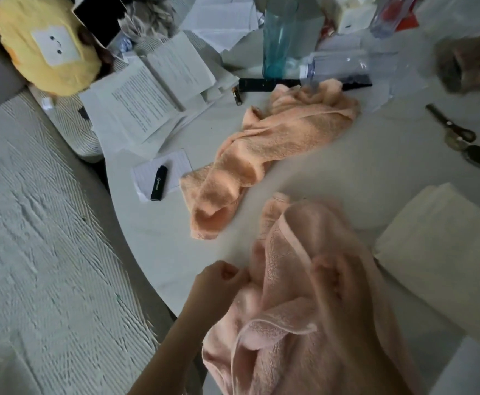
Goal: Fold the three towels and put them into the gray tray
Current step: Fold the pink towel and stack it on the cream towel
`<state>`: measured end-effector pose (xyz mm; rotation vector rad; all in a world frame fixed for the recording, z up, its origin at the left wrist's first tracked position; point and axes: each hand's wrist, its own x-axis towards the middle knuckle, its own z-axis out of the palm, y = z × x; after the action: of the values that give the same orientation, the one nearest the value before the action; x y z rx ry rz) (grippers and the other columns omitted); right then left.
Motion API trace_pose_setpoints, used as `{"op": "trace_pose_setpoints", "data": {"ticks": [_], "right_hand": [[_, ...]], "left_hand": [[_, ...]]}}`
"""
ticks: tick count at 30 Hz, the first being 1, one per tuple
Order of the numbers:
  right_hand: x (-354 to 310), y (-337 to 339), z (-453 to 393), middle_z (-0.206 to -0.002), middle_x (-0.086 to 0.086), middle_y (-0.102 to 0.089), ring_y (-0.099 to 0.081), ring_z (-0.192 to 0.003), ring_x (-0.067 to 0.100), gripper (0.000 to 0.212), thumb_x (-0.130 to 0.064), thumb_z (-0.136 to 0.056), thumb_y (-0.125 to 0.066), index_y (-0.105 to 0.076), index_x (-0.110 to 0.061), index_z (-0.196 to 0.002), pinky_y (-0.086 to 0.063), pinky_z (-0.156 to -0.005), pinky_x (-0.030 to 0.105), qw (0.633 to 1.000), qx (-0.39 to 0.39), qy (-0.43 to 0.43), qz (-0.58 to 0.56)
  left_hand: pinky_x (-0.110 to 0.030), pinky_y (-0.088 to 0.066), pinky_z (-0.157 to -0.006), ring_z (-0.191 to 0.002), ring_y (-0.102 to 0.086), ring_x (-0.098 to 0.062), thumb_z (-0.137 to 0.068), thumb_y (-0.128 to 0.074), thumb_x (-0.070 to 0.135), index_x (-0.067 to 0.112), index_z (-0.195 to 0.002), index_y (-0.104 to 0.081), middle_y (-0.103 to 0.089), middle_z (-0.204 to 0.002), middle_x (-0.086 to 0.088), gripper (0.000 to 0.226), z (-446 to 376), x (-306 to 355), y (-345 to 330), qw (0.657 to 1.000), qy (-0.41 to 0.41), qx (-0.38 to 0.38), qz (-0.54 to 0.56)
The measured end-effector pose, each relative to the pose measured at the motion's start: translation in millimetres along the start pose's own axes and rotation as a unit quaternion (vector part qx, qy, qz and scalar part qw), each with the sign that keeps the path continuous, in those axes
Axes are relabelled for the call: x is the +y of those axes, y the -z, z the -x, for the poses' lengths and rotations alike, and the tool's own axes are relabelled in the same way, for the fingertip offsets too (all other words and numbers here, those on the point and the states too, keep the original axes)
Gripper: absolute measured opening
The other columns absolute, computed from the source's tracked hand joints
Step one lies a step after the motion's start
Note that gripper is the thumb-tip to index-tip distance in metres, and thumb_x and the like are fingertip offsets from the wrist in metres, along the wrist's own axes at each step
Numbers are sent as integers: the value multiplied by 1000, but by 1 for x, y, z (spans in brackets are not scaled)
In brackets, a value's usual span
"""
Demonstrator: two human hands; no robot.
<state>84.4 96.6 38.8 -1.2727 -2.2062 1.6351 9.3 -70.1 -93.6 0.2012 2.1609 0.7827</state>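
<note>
- Head view: a white tabletop (332, 172) is seen from above, dimly lit, with clutter along its far side.
- A pink towel (304, 323) is held bunched at the near edge of the tabletop, partly lifted and creased, its hemmed edge running down the middle.
- The left hand (221, 277) is curled, with an edge of the pink towel pinched between its fingertips.
- The right hand (334, 280) is curled into the pink towel, cloth gathered in its fingers; part of the hand is hidden by the fabric.
- An orange towel (267, 149) lies unfolded and crumpled at mid-tabletop, stretched diagonally, apart from both hands.
- A cream towel (444, 246) lies flat in a neat rectangle just right of the pink towel.
- A gray tray cannot be made out.
- A black lighter (159, 183) rests on a small notepad (173, 169), just left of the orange towel.
- Printed papers (141, 104) are stacked loosely at the far left of the tabletop, beside a yellow plush toy (47, 44).
- A teal glass (278, 35) stands upright beyond the orange towel, and a black bar-shaped object (267, 84) lies near its base.
- Scissors (449, 126) lie at the right side, well apart from the towels.
- A gray textured surface (47, 252) is seen left of the tabletop.
</note>
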Motion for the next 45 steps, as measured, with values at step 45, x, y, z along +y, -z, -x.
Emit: {"op": "trace_pose_setpoints", "data": {"ticks": [45], "right_hand": [[48,16,8,-112,-17,-65,-57,-114,14,22,-45,-82,-65,-77,-26,-84,-41,-98,50,937,-64,316,132]], "left_hand": [[-29,-32,-51,-48,-42,-16,-90,-71,12,6,-137,-48,-50,-78,-16,52,14,30,9,891,90,19,444]]}}
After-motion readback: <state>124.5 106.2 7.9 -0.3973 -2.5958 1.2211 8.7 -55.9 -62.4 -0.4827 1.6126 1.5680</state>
